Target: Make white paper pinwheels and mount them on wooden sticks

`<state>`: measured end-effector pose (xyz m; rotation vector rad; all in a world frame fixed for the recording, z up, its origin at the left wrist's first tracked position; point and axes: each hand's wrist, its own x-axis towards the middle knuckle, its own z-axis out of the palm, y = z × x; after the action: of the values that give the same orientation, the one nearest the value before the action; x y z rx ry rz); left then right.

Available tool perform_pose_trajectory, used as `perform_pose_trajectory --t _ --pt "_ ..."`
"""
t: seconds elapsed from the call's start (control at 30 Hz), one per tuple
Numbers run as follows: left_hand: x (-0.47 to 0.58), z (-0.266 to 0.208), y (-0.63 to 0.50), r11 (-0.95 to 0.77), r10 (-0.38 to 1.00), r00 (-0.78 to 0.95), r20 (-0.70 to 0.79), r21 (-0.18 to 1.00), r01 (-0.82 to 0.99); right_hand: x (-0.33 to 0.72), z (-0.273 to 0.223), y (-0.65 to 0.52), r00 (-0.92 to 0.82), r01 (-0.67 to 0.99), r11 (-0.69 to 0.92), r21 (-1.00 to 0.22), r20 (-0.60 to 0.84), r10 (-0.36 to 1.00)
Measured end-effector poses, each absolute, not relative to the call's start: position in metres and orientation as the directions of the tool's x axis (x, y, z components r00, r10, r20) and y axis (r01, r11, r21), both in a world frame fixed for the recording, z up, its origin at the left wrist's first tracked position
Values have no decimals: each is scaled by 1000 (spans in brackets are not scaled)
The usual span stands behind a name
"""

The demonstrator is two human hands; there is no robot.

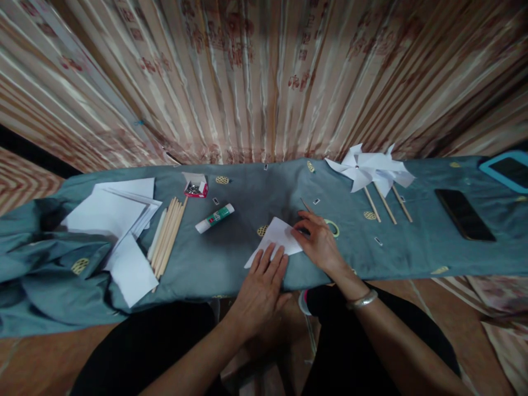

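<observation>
A white sheet of paper (277,234), folded to roughly a triangle, lies on the cloth in front of me. My left hand (262,286) rests flat on its near edge, fingers stretched out. At the paper's right corner, my right hand (315,239) has thumb and index finger closed on the edge. Scissors (332,227) lie partly hidden beneath and behind the right hand; a pale green handle loop and a blade tip show. To the left of the paper is a glue stick (215,218) with a white cap.
Blank paper sheets (109,212) and a bundle of wooden sticks (168,236) lie at left. Behind them stands an open small box (195,185) of metal pins or tacks. Paper pinwheels (371,170) on sticks, a black phone (465,214) and a blue-framed device (505,169) are at right.
</observation>
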<state>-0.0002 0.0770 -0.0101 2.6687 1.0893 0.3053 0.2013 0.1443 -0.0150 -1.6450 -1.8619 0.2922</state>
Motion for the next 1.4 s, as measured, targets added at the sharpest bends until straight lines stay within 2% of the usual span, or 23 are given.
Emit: perform_pose_trajectory --t 0.2,0.4,0.53,0.67,0.87,1.07,1.27,1.4 --pt "1 -5 77 -699 700 710 73 271 662 201 -16 143 -58 840 231 -491 340 938" --pt "2 -7 78 -698 703 710 40 230 679 196 -14 126 -160 907 290 -307 386 908" --pt "4 -9 78 -700 702 711 36 221 680 192 -15 106 -185 922 295 -251 384 905" --pt "-1 -8 76 -700 704 710 28 196 686 199 -20 97 -134 940 232 -249 356 925" --pt "-33 -9 62 -690 719 693 46 166 705 228 -26 98 27 943 88 -321 338 941" --pt "-60 -8 49 -673 738 666 103 180 717 244 -29 97 56 940 76 -333 371 927" --pt "-68 -5 41 -675 738 661 139 142 724 251 -28 98 87 943 49 -328 388 918" --pt "-68 -6 36 -643 765 624 157 210 736 248 -19 100 82 937 72 -342 417 905"
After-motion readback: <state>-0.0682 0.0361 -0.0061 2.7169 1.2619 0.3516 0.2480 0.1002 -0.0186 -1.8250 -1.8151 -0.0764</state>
